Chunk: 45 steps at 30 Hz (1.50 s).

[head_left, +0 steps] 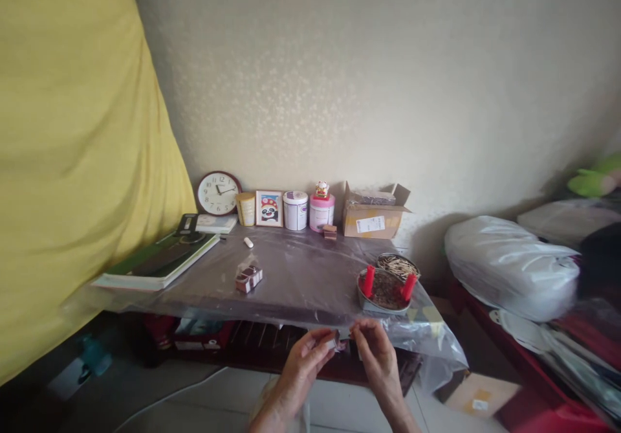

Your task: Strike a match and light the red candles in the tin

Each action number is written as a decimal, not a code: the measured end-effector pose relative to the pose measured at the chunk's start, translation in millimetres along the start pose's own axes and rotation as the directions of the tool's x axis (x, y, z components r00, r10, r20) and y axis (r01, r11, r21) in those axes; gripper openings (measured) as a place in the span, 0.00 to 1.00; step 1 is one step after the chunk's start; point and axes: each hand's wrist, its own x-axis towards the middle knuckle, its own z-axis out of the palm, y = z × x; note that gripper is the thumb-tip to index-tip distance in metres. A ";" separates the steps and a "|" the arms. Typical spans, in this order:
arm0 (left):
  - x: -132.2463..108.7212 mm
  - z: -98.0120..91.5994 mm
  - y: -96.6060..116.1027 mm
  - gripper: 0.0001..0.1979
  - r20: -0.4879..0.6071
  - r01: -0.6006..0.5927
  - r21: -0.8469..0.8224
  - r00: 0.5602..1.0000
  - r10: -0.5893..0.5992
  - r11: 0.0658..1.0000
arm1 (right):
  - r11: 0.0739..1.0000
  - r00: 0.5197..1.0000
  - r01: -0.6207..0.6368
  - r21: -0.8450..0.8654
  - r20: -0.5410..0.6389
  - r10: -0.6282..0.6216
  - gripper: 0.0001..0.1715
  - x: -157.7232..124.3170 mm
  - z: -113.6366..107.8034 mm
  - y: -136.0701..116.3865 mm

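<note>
My left hand (305, 358) and my right hand (376, 355) are raised together in front of the table's near edge, fingertips almost touching. Both pinch a small boxlike thing (334, 341) between them, likely a matchbox, too small to name surely. Just beyond them on the plastic-covered table (301, 277) sits a metal tray (385, 290) with two red candles and dark bits inside. A round tin of matchsticks (398, 265) lies behind it. A small pack of matchboxes (248, 277) rests at the table's middle left.
Along the wall stand a clock (218, 193), a framed panda picture (269, 208), two tins (295, 210) and a cardboard box (371, 216). Books (160, 261) lie at the left. A yellow curtain (72, 161) hangs left; bagged bundles (509, 268) lie right.
</note>
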 end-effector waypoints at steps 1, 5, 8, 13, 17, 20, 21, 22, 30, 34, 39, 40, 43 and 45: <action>0.1 -0.2 -0.7 0.13 -0.016 0.003 -0.004 1.000 -0.003 1.000 | 0.997 0.999 -0.048 0.053 -0.019 0.049 0.17 1.3 -0.6 1.5; 0.5 -0.5 -3.6 0.14 -0.069 0.000 -0.010 0.998 -0.001 1.000 | 0.970 0.984 -0.159 0.183 -0.055 0.172 0.20 4.7 -2.0 3.7; 1.4 2.8 -2.9 0.14 -0.118 0.000 0.015 0.993 0.002 1.000 | 0.962 0.979 -0.176 0.210 -0.059 0.193 0.20 5.9 -2.2 5.0; 5.4 12.1 4.3 0.15 -0.221 0.008 0.003 0.975 -0.007 1.000 | 1.000 0.997 0.010 -0.028 -0.072 -0.012 0.14 8.8 -2.4 -6.7; 11.6 19.1 14.1 0.16 -0.261 -0.036 -0.021 0.965 0.030 0.999 | 0.889 0.930 0.349 -0.296 -0.005 -0.367 0.06 8.3 -3.0 -51.4; 15.3 27.6 22.8 0.15 -0.244 -0.060 -0.028 0.968 0.051 0.998 | 0.765 0.834 0.518 -0.382 0.027 -0.551 0.09 5.4 -2.8 -87.3; 15.8 31.4 25.8 0.15 -0.227 -0.067 -0.025 0.972 0.060 0.997 | 0.724 0.796 0.570 -0.388 0.041 -0.604 0.11 5.0 -2.6 -93.2; 15.8 35.4 28.7 0.14 -0.200 -0.079 -0.020 0.977 0.073 0.997 | 0.682 0.761 0.617 -0.394 0.074 -0.645 0.12 5.4 -2.3 -94.4; 8.4 41.7 33.1 0.15 -0.178 -0.068 0.066 0.981 0.079 0.996 | 0.710 0.849 0.389 -0.586 -0.069 -0.523 0.08 25.3 -16.9 -17.9; 9.5 23.2 23.5 0.16 -0.197 -0.026 0.083 0.980 0.042 0.996 | 0.852 0.907 0.279 -0.442 -0.169 -0.385 0.10 24.9 -25.0 -16.7; 14.7 -5.0 8.8 0.21 -0.275 0.035 0.045 0.961 -0.022 0.998 | 0.955 0.910 0.186 -0.230 -0.328 -0.256 0.11 30.9 -31.4 -35.2; 15.2 -10.5 5.5 0.22 -0.294 0.045 0.027 0.955 -0.035 0.999 | 0.971 0.908 0.150 -0.185 -0.362 -0.209 0.12 33.1 -33.9 -39.0; 15.4 -25.0 -3.9 0.23 -0.348 0.084 -0.051 0.933 -0.096 0.995 | 0.993 0.888 0.093 -0.073 -0.444 -0.116 0.16 39.4 -42.8 -50.6; 14.9 -32.0 -8.2 0.23 -0.357 0.102 -0.095 0.925 -0.130 0.990 | 0.996 0.876 0.083 -0.023 -0.475 -0.084 0.17 43.5 -48.0 -57.9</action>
